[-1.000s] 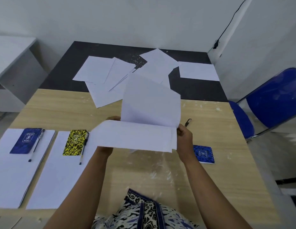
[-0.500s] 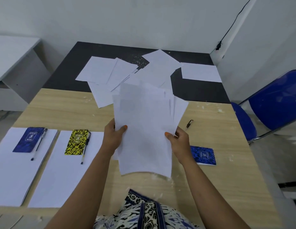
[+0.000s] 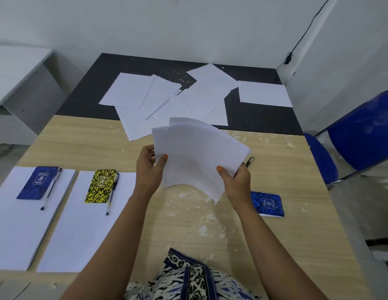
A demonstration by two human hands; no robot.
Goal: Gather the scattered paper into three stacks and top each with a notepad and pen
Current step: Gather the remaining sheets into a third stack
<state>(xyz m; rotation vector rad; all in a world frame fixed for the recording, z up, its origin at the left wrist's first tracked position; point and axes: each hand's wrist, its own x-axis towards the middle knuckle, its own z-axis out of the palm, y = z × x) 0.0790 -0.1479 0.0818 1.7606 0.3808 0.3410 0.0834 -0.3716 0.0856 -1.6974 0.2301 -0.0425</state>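
The fingers (image 3: 242, 174) of the right hand (image 3: 237, 185) and those of the left hand (image 3: 148, 167) pinched opposite edges of a sheaf of paper (image 3: 195, 156), thumbs on the near face, the sheets fanned and held tilted above the wooden desk (image 3: 188, 224). Nearest the person, a patterned garment (image 3: 188, 280) showed at the bottom edge. To the left lay two finished stacks: the left stack (image 3: 17, 224) carried a blue notepad (image 3: 37, 182) with a pen (image 3: 51, 188) just beside it, and the middle stack (image 3: 80, 230) carried a yellow notepad (image 3: 101, 186) with its pen (image 3: 111, 193). Right of the right wrist, a second blue notepad (image 3: 267, 204) lay flat on the desk. A third pen (image 3: 249, 161) lay just behind the right hand, mostly hidden by it and the sheaf. Farther back, loose sheets (image 3: 177, 100) overlapped across the seam onto a black desk (image 3: 84, 94), and one sheet (image 3: 264, 94) lay apart at the right. A blue chair (image 3: 362, 135) stood to the right.
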